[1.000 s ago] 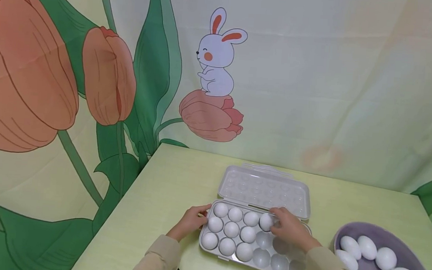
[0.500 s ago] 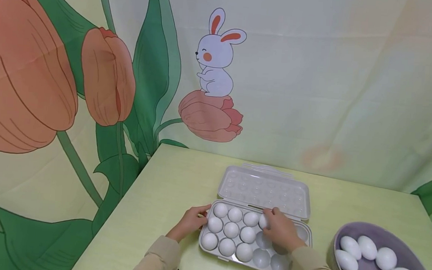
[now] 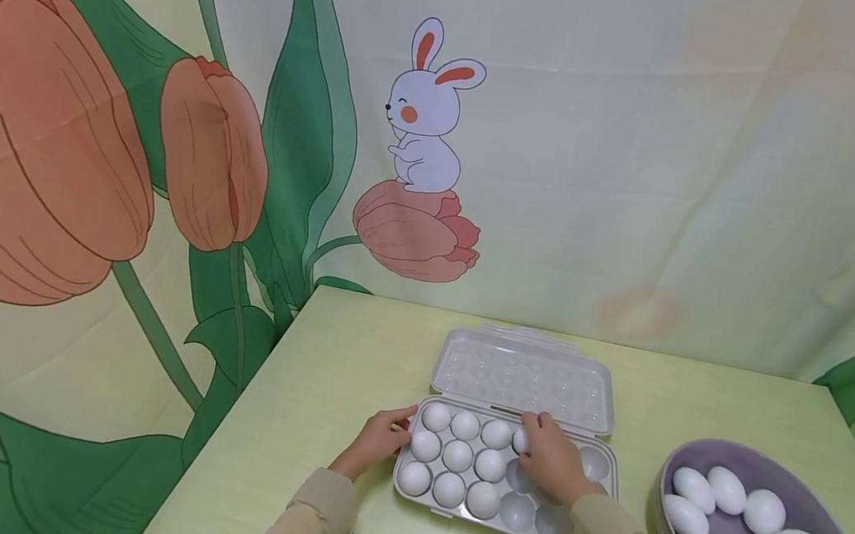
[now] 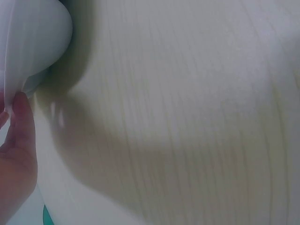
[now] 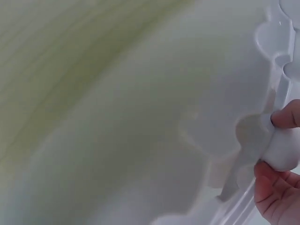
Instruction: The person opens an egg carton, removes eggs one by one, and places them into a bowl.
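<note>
An egg carton of pale plastic lies unfolded on the table, its lid flipped toward the wall. White eggs fill the left three columns of cups. My left hand grips the carton's left edge; in the left wrist view its thumb and fingers pinch the thin rim. At the fourth cup of the back row, my right hand holds an egg. The right wrist view shows this egg pinched between thumb and fingers, right at the cups. My right hand hides some of the cups beneath it.
To the right stands a purple bowl with several white eggs around its inside. The pale yellow-green table meets a printed cloth with a rabbit and tulips at the back and left.
My right hand has shifted left over the carton, its fingers still around the egg at the back-row cup. Another egg in the bowl shows more fully. My left hand keeps its place.
</note>
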Demonstrator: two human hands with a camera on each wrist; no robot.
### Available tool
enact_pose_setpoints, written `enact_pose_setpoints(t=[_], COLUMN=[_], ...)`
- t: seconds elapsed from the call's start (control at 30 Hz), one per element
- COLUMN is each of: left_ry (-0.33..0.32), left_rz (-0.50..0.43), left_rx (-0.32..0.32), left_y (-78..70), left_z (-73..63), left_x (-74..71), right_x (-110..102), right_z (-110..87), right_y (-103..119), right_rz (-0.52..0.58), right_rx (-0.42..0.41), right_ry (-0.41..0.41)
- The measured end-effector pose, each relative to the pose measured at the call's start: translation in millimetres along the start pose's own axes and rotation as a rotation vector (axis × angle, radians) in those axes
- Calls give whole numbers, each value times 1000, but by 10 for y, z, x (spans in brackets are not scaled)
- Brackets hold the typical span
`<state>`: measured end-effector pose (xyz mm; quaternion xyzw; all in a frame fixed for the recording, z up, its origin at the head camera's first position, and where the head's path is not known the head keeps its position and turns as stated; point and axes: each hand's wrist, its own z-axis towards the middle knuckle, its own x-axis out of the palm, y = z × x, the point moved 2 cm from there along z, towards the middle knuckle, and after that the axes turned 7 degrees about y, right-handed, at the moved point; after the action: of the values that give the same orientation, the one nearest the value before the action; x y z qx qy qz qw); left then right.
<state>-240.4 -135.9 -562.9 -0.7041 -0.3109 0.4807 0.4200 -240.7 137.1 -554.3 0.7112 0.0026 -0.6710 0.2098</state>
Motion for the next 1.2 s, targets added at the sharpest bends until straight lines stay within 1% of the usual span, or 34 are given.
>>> enact_pose_setpoints(t=[0.1,0.27,0.33,0.43,0.53,0.67,0.73,0.87,1.03,1.2], left_ry=[1,1,-2,-4,0,4,5,4,5,7], left_rz=[6,6,5,9,12,14,13,13,14,12], left_rx=[6,21,23,21,11,6,5,2,4,3], left_y=[-9,-17,-14,-10,-6,1,2,2,-6,-7], left_z=[-8,-15,-11,-6,-3,2,2,1,0,4], left_x=[-3,-3,-3,-4,-4,-1,1,2,0,-1], right_x=[-5,-6,-12,-52,-141,-282,-356,-546,-767,-970], right_z=[-15,-38,-49,-71,-98,-113,-118,-166,-271,-401], right_y=[16,33,37,43,55,34,1,-64,-192,-342], right_rz=[9,-17,-17,10,43,37,25,38,80,136], right_rx=[-10,-55,-57,-47,-37,-41,-41,-40,-24,-11], right_ry=[-23,-81,-87,-105,-150,-196,-204,-212,-207,-218])
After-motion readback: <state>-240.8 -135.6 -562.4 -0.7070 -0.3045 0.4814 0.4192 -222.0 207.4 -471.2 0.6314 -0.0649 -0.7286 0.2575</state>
